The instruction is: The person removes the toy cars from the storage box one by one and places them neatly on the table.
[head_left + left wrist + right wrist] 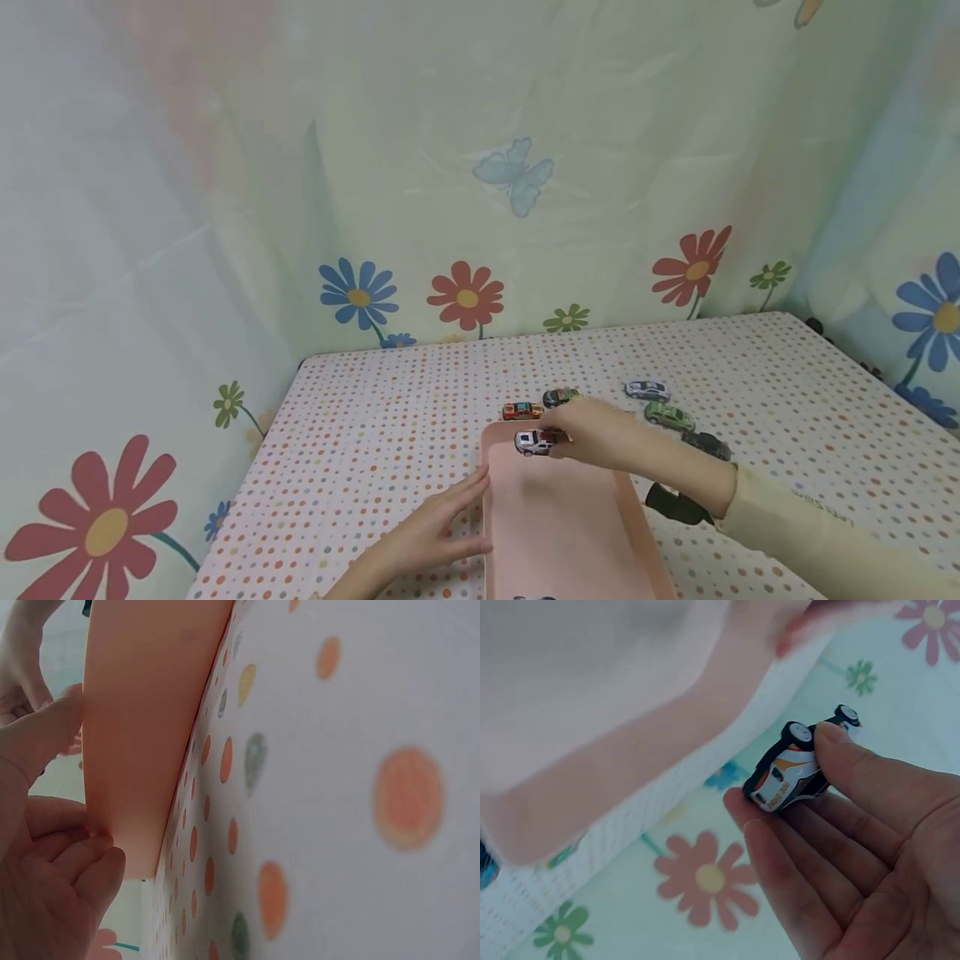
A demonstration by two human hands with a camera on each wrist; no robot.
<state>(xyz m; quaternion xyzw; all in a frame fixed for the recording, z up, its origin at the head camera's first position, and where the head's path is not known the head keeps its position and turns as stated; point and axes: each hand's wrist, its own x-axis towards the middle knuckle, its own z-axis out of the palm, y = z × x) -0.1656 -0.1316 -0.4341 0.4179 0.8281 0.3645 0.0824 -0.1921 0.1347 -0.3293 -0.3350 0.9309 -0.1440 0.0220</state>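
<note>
A white toy car (532,442) with red and dark markings hangs over the far end of a pink tray (566,525). My right hand (592,433) pinches it between thumb and fingers. In the right wrist view, the toy car (784,774) shows its wheels and an orange-striped side. My left hand (435,529) rests against the tray's left wall, thumb and fingertips touching it. The left wrist view shows the left hand (60,862) against the outside of the tray wall (142,735). Another car's top barely shows at the bottom of the head view, within the tray.
Beyond the tray stand a red toy car (522,410) and a dark green one (561,397). Right of it are a silver car (647,390), a green car (669,416) and a black car (707,445). A dotted cloth (360,450) covers the table; flowered curtains (420,167) surround it.
</note>
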